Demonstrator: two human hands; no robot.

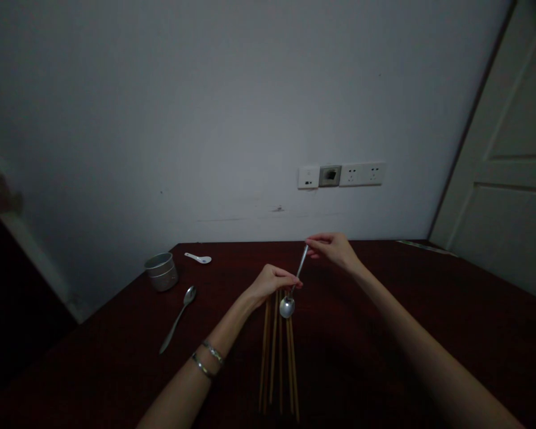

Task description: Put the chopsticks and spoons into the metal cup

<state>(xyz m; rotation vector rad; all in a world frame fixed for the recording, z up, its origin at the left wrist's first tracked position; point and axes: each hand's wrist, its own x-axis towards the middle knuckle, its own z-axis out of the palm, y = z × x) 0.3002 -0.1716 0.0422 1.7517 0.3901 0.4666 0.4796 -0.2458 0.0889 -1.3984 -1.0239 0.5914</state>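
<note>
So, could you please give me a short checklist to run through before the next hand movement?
1. Right hand grips the held spoon at its handle end: ok.
2. Left hand pinches the same handle nearer the bowl: ok.
3. Bowl not touching the chopsticks: cannot tell; it overlaps them in this view.
4. Chopsticks' near ends level: not ok; they are staggered.
5. Metal cup upright: ok.
6. Loose metal spoon and white spoon apart from both hands: ok, both lie to the left.
</note>
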